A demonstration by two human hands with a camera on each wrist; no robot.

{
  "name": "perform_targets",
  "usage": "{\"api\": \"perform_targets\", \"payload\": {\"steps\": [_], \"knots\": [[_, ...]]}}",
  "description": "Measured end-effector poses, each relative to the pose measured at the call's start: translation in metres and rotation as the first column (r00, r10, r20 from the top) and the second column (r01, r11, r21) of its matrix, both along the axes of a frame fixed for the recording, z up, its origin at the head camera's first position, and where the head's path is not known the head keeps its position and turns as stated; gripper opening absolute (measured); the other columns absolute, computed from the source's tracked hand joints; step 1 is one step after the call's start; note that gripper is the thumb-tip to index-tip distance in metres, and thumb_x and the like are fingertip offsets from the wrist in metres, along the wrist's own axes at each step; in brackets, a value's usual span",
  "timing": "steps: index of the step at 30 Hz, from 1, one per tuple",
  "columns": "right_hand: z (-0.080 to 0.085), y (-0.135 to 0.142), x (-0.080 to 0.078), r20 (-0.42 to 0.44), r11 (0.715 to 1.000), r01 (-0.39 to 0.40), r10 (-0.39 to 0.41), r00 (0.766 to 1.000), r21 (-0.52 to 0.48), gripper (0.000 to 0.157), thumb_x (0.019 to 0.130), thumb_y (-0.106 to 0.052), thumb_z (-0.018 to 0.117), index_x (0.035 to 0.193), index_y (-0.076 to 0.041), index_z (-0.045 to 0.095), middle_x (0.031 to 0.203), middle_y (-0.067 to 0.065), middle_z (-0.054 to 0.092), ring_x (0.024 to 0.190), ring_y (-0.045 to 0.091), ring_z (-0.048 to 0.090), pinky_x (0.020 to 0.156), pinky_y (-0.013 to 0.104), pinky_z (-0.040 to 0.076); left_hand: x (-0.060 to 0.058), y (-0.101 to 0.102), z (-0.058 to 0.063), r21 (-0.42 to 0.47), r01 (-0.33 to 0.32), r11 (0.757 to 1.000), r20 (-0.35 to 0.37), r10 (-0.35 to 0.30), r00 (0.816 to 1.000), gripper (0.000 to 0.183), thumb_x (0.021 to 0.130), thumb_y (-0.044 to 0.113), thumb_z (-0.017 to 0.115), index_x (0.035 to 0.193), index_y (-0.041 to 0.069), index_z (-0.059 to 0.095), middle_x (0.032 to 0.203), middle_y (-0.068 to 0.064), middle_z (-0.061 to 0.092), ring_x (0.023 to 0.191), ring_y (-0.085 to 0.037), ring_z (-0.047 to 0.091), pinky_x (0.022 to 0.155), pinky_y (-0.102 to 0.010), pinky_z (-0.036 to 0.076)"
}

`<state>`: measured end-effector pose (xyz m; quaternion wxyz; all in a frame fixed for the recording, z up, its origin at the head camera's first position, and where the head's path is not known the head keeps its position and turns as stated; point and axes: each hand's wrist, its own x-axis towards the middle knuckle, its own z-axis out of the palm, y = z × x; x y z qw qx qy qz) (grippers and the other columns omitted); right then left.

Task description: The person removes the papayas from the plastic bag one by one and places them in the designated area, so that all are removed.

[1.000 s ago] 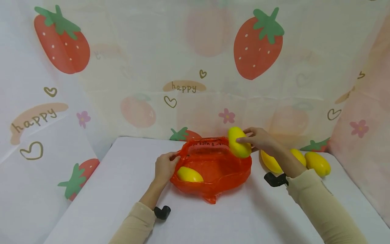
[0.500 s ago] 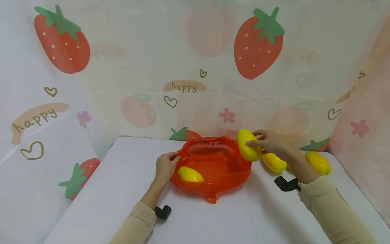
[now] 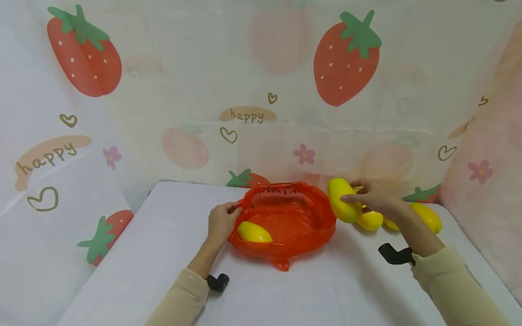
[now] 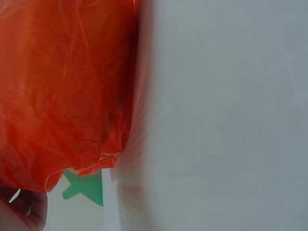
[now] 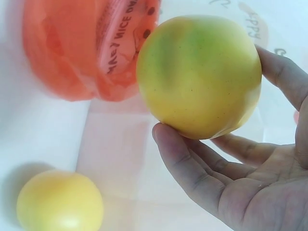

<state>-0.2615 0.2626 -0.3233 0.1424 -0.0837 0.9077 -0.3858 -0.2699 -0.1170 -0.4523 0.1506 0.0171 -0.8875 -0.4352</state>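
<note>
A red plastic bag (image 3: 285, 246) stands with its mouth spread on the white table, one yellow mango (image 3: 253, 232) inside at its left. My left hand (image 3: 222, 222) pinches the bag's left rim; the left wrist view catches only part of that hand (image 4: 26, 211) below the red plastic. Just off the bag's right rim, my right hand (image 3: 377, 199) holds another yellow mango (image 3: 342, 199) in the air between thumb and fingers. Up close, the held mango (image 5: 199, 77) shows a green patch.
Several more yellow mangoes (image 3: 426, 218) lie on the table to the right, partly hidden by my right hand and forearm. A printed strawberry cloth (image 3: 285, 90) hangs behind and at both sides of the white table (image 3: 134, 267).
My right hand has moved to the right and slightly down with the mango, from over the bag's right rim to just outside it. The left hand keeps its place on the bag.
</note>
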Motion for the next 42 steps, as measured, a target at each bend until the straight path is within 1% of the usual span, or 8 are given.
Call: {"api": "perform_targets", "payload": {"steps": [5,8,15,21,26,33,37,42], "knots": [[-0.005,0.007,0.004,-0.006,1.0,-0.008,0.007,1.0,-0.025,0.072,0.089,-0.042,0.068,0.14,0.002,0.043,0.132,0.024,0.053,0.109,0.031,0.058,0.086,0.041,0.059,0.001,0.0,-0.001,0.014,0.008,1.0,0.001,-0.008,1.0,0.025,0.092,0.016,0.067,0.112,0.003,0.073,0.102,-0.014,0.075,0.09,-0.026,0.068,0.084,-0.037,0.06],[-0.008,0.012,0.005,0.005,0.999,-0.006,0.006,1.0,-0.035,0.072,0.09,-0.041,0.068,0.141,0.003,0.041,0.133,0.025,0.051,0.108,0.029,0.058,0.086,0.041,0.059,0.001,0.0,-0.002,0.011,0.006,1.0,-0.005,-0.006,1.0,0.024,0.092,0.016,0.067,0.111,0.003,0.073,0.102,-0.014,0.075,0.089,-0.026,0.068,0.084,-0.037,0.06],[-0.017,0.022,0.013,0.033,1.0,0.01,-0.009,0.999,-0.025,0.077,0.091,-0.039,0.066,0.143,0.008,0.034,0.136,0.033,0.045,0.107,0.03,0.058,0.083,0.038,0.059,0.002,0.0,-0.004,0.015,0.008,1.0,0.014,-0.008,1.0,0.026,0.093,0.018,0.066,0.113,0.004,0.072,0.104,-0.013,0.074,0.091,-0.025,0.068,0.086,-0.037,0.059],[-0.024,0.029,0.018,0.019,1.0,0.009,-0.009,1.0,-0.003,0.077,0.092,-0.036,0.066,0.142,0.012,0.033,0.132,0.033,0.048,0.102,0.028,0.058,0.077,0.034,0.056,0.003,0.0,-0.004,0.013,0.011,1.0,0.001,-0.011,1.0,0.025,0.092,0.017,0.067,0.112,0.003,0.072,0.104,-0.014,0.074,0.092,-0.026,0.068,0.086,-0.038,0.059],[-0.028,0.035,0.022,0.031,1.0,0.022,-0.023,0.999,0.022,0.081,0.09,-0.04,0.068,0.141,0.012,0.034,0.132,0.034,0.049,0.101,0.028,0.059,0.078,0.035,0.058,0.003,-0.001,-0.003,0.013,0.012,1.0,-0.015,-0.011,1.0,0.025,0.092,0.016,0.067,0.112,0.003,0.073,0.103,-0.014,0.075,0.091,-0.026,0.068,0.085,-0.037,0.06],[-0.033,0.043,0.025,0.074,0.998,0.05,-0.053,0.996,0.043,0.084,0.089,-0.042,0.068,0.142,0.011,0.032,0.129,0.036,0.051,0.09,0.021,0.063,0.079,0.035,0.058,0.002,-0.001,-0.004,0.012,0.012,1.0,-0.03,-0.012,0.999,0.024,0.092,0.015,0.068,0.11,0.002,0.073,0.101,-0.014,0.075,0.09,-0.026,0.068,0.084,-0.038,0.06],[-0.036,0.047,0.028,0.076,0.997,0.043,-0.048,0.996,0.065,0.084,0.089,-0.042,0.068,0.142,0.012,0.032,0.129,0.038,0.05,0.091,0.02,0.064,0.082,0.039,0.06,0.0,-0.002,-0.004,-0.003,0.009,1.0,-0.054,-0.009,0.998,0.023,0.091,0.016,0.068,0.109,0.003,0.074,0.099,-0.013,0.075,0.09,-0.027,0.068,0.084,-0.038,0.06],[-0.041,0.051,0.032,0.084,0.994,0.05,-0.058,0.995,0.097,0.084,0.088,-0.044,0.069,0.14,0.011,0.035,0.128,0.035,0.052,0.093,0.021,0.062,0.082,0.039,0.059,-0.001,-0.002,-0.003,-0.007,0.01,1.0,-0.054,-0.01,0.999,0.023,0.092,0.016,0.067,0.109,0.002,0.074,0.1,-0.014,0.075,0.09,-0.027,0.068,0.084,-0.038,0.06]]}}
